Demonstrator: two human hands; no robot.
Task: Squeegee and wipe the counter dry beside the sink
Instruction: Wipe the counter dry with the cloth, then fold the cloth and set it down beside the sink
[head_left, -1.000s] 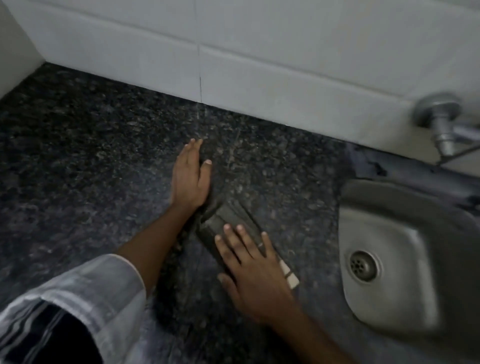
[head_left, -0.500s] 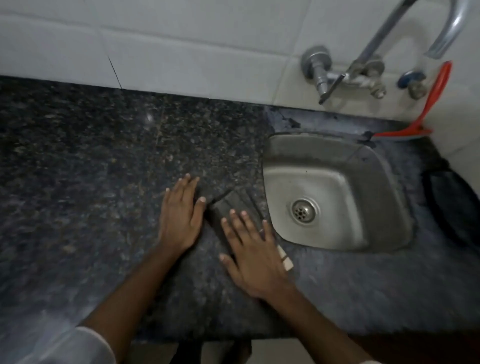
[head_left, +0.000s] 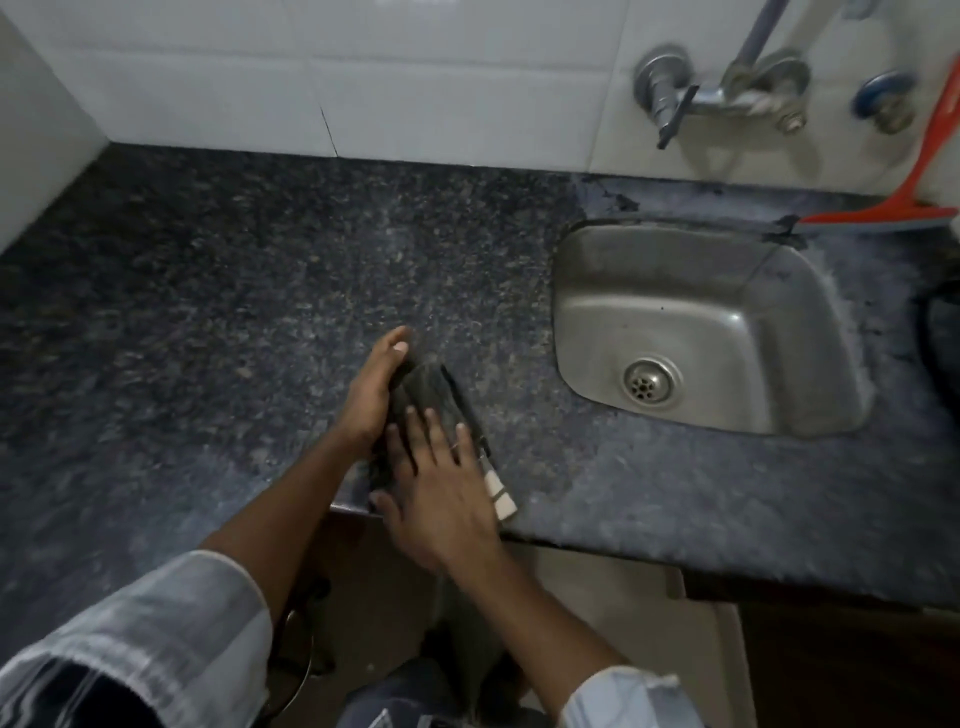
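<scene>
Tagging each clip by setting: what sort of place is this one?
Most likely a small home kitchen or utility corner: a dark speckled granite counter with an inset stainless steel sink, a wall-mounted metal tap on white tiles, and a red squeegee leaning behind the sink.

cloth on counter, left of sink; squeegee behind sink.

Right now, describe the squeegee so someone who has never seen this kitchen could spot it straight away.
Start at the steel sink set into the dark speckled counter. Look past its far right corner, under the wall tap: the squeegee rests there, its handle leaning up against the white tiles. It is the only bright orange-red thing in view, unlike the dark cloth under the person's hands.
</scene>
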